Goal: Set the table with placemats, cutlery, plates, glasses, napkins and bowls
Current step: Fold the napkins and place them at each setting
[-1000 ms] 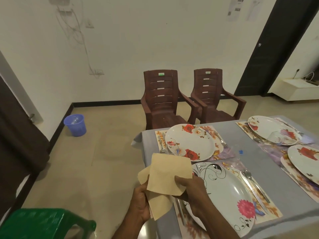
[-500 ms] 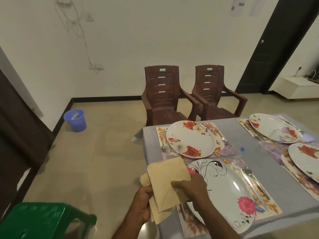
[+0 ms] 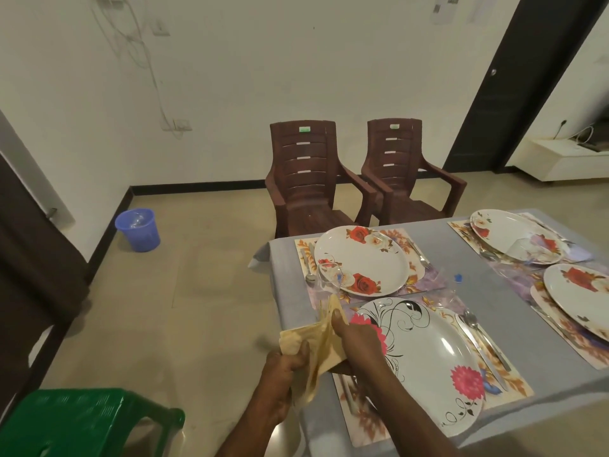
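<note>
Home dining room: worktop (image 3: 514,285) laid with flowered plates (image 3: 361,260), two brown plastic chairs (image 3: 304,179) by wall, tiled floor (image 3: 197,308), blue bucket (image 3: 138,229).

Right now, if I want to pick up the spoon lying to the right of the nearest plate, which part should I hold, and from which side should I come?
Take the spoon by its long handle, coming from above and from the right. It lies flat on the placemat with the bowl end pointing away, and a knife lies close along its left side, next to the nearest plate. A pinch across the handle's near half probably avoids both.
</note>
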